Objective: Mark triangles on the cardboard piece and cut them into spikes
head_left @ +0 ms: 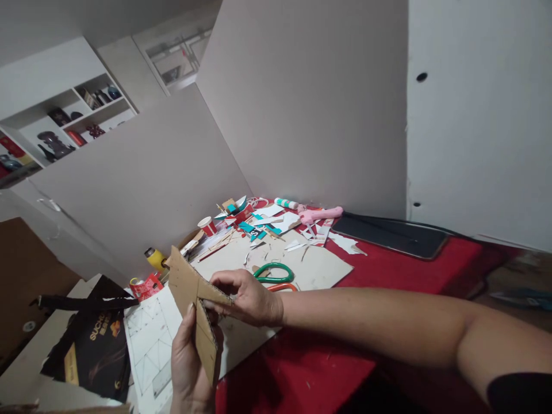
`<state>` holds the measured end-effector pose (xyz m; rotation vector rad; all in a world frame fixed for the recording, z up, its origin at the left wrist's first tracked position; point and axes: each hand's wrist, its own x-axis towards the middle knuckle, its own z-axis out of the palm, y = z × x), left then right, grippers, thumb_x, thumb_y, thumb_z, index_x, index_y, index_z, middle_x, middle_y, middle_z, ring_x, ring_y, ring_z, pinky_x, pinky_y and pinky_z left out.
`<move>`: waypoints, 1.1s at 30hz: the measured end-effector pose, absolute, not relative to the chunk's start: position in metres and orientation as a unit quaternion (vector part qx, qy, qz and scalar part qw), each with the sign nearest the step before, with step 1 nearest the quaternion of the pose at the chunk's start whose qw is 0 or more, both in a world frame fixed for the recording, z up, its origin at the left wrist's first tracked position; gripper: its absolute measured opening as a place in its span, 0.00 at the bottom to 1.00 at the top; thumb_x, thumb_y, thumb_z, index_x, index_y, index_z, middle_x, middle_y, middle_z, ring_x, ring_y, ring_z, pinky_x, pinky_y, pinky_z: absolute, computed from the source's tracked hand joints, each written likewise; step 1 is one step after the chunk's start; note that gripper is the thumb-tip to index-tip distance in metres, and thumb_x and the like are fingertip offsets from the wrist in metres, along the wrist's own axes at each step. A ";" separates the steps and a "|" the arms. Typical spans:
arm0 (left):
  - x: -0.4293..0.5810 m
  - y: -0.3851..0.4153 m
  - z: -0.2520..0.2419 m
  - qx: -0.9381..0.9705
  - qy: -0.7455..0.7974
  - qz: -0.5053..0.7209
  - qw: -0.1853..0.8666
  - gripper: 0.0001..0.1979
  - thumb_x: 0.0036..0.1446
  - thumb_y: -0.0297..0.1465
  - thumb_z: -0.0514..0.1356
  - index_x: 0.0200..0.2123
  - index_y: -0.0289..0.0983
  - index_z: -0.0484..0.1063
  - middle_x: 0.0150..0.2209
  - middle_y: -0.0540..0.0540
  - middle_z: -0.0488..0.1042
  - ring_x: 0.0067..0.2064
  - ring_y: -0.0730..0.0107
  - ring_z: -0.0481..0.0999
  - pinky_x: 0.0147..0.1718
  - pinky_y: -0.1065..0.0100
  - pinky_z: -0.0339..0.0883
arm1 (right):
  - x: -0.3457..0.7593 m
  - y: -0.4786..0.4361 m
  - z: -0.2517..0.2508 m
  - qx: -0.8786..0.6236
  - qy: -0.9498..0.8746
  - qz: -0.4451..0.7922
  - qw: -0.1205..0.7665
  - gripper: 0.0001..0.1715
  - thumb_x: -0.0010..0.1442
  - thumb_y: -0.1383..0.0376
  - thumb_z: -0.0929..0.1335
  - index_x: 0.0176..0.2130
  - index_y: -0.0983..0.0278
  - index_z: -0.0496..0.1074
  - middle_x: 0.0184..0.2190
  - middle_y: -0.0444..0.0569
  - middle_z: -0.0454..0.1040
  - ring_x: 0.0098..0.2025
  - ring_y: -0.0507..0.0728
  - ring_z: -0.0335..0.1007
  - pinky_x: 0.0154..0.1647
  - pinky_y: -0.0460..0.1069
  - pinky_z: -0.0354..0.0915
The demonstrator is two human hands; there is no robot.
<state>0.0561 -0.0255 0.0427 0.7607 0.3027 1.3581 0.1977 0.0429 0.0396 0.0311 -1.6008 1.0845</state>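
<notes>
A brown cardboard cutout [185, 283] with several pointed arms is held up above the table, tilted. My left hand [188, 362] grips its lower part, thumb on the near face and fingers behind. At its right-hand arm, my right hand [245, 296] is closed on the cardboard between thumb and fingers; some of its fingertips are hidden. Thin pencil lines show on the cutout. Just behind my right hand lie a green scissor handle [276, 271] and an orange handle [284, 287], partly covered by my wrist.
Paper scraps [269, 221], a red-and-white paper cup [207, 226] and a pink glue gun [319, 215] lie at the back. A dark flat mat [390, 236] sits on the red tablecloth [388, 287]. At left are a drawn-on sheet [150, 345] and a black package [101, 339].
</notes>
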 end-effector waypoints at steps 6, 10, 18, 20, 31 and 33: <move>0.060 -0.027 0.046 0.326 0.170 0.622 0.692 0.20 0.60 0.16 0.48 0.38 0.31 0.80 0.35 0.41 0.83 0.34 0.70 0.83 0.28 0.79 0.73 | 0.199 0.048 0.041 0.004 -0.731 0.364 0.576 0.12 0.61 0.62 0.65 0.28 0.64 0.61 0.24 0.41 0.61 0.25 0.49 0.55 0.26 0.43 0.57; 0.061 -0.026 0.045 0.302 0.201 0.643 0.675 0.18 0.59 0.16 0.50 0.36 0.32 0.81 0.34 0.43 0.84 0.33 0.69 0.83 0.32 0.77 0.75 | 0.200 0.053 0.041 0.001 -0.773 0.288 0.565 0.14 0.61 0.63 0.64 0.26 0.61 0.55 0.24 0.40 0.57 0.26 0.50 0.52 0.26 0.45 0.56; 0.067 -0.027 0.044 0.275 0.240 0.669 0.648 0.17 0.61 0.18 0.52 0.33 0.32 0.81 0.31 0.42 0.83 0.29 0.68 0.83 0.32 0.76 0.76 | 0.197 0.052 0.035 0.017 -0.786 0.266 0.558 0.11 0.59 0.69 0.61 0.28 0.60 0.53 0.24 0.40 0.57 0.25 0.50 0.53 0.27 0.44 0.57; 0.067 -0.026 0.045 0.270 0.252 0.680 0.633 0.19 0.60 0.16 0.49 0.34 0.30 0.81 0.31 0.41 0.83 0.29 0.68 0.83 0.34 0.76 0.75 | 0.196 0.049 0.033 0.014 -0.779 0.274 0.564 0.11 0.59 0.69 0.61 0.28 0.60 0.52 0.24 0.40 0.56 0.24 0.49 0.52 0.25 0.43 0.57; 0.063 -0.029 0.044 0.280 0.226 0.683 0.636 0.21 0.60 0.15 0.46 0.37 0.29 0.79 0.34 0.39 0.83 0.33 0.67 0.83 0.35 0.73 0.76 | 0.195 0.045 0.033 0.030 -0.776 0.228 0.587 0.10 0.59 0.67 0.61 0.28 0.59 0.52 0.24 0.41 0.55 0.25 0.51 0.53 0.27 0.44 0.59; 0.066 -0.029 0.045 0.277 0.229 0.682 0.637 0.21 0.60 0.14 0.46 0.37 0.30 0.79 0.34 0.40 0.83 0.33 0.68 0.83 0.34 0.74 0.76 | 0.194 0.047 0.031 0.028 -0.782 0.205 0.588 0.10 0.60 0.66 0.60 0.28 0.59 0.53 0.23 0.42 0.57 0.25 0.52 0.55 0.28 0.45 0.61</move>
